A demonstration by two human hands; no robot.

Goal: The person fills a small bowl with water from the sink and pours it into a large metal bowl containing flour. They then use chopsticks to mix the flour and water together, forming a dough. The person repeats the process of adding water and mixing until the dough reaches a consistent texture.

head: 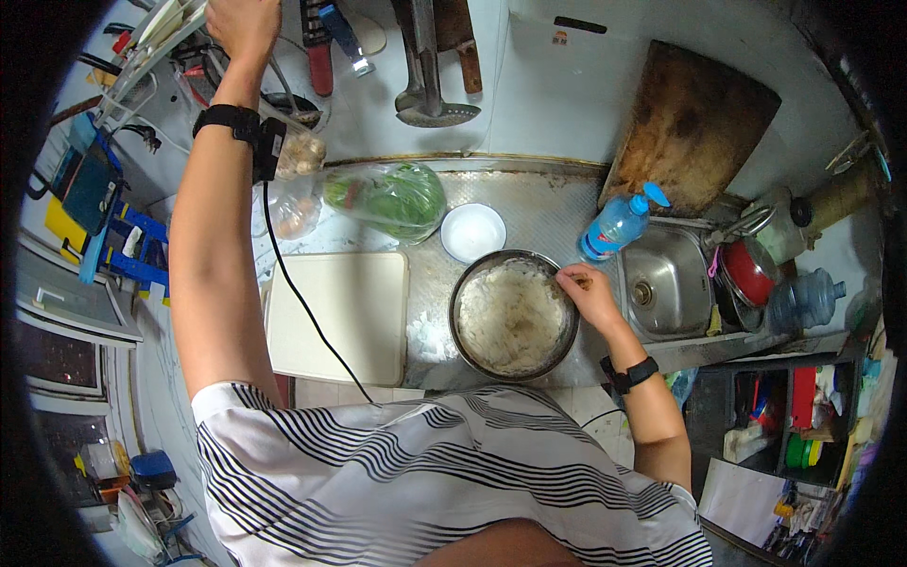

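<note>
A round metal bowl (464,354) stands near the counter's front edge, with white flour (514,312) inside. My right hand (589,290) is at the bowl's right rim, its thumb and curled fingers pinching the edge. Far up on the left, my left hand (244,25) reaches beside a dish rack (152,60); its fingers are cut off by the picture's top edge, so whether it holds anything is hidden. Behind the metal bowl sits a small white bowl (473,232). A cream cutting board (340,319) lies to the left, crossed by a black cable (301,298).
A plastic bag of green vegetables (397,202) lies at the back. A blue bottle (613,227) stands beside the sink (666,283). One dark wooden chopping board (691,131) leans against the wall, where a skimmer (439,113) and cleaver (457,42) hang.
</note>
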